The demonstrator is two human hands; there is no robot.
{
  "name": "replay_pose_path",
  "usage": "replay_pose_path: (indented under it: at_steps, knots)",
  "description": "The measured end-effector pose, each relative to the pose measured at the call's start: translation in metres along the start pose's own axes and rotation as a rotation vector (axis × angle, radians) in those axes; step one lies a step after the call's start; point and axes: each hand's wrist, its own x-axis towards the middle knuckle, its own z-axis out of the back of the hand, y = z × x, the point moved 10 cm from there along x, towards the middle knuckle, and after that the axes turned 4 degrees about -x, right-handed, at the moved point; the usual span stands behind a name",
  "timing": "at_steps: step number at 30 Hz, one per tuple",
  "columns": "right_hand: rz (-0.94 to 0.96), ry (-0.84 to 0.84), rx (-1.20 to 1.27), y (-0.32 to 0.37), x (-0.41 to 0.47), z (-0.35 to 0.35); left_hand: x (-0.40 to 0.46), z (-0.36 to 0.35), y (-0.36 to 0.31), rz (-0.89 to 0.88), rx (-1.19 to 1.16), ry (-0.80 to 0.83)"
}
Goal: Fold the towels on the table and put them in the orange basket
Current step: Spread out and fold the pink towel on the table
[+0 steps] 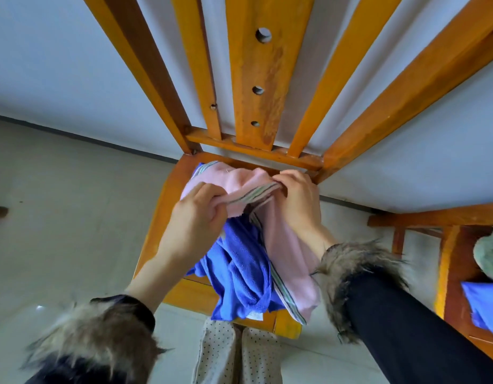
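Note:
A pink towel (288, 253) with a striped border lies bunched on the seat of an orange wooden chair (162, 206). My left hand (195, 217) pinches its striped edge on the left. My right hand (298, 200) grips the same edge on the right, lifting it a little above the seat. Under and beside the pink towel, a crumpled blue towel (239, 273) hangs over the seat's front edge. No orange basket is in view.
The chair's tall slatted back (256, 79) rises in front of a white wall. At the right stands a second wooden seat (455, 261) holding a green cloth (489, 256) and a blue cloth (486, 309). Pale tiled floor lies to the left. Spotted trouser legs (234, 353) show below.

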Motion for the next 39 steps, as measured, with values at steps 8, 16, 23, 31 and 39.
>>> replay_pose_path:
  at_steps: [8,16,23,31,39]
  knots:
    - [-0.094,0.03,0.392,0.032,-0.005,0.005,0.01,-0.018,0.014,0.093,0.435,0.208]
    - [-0.008,-0.065,0.244,0.04,-0.025,0.027,0.02,0.008,-0.041,-0.145,0.162,0.047]
    - [-0.167,-0.176,0.213,0.017,-0.04,0.076,0.009,0.075,-0.058,-0.124,0.025,-0.135]
    - [-0.213,-0.266,0.13,0.036,-0.073,0.185,-0.016,0.167,-0.131,-0.171,-0.011,-0.244]
    - [0.149,-0.334,0.219,0.153,-0.098,0.306,-0.07,0.297,-0.197,-0.181,-0.059,-0.526]
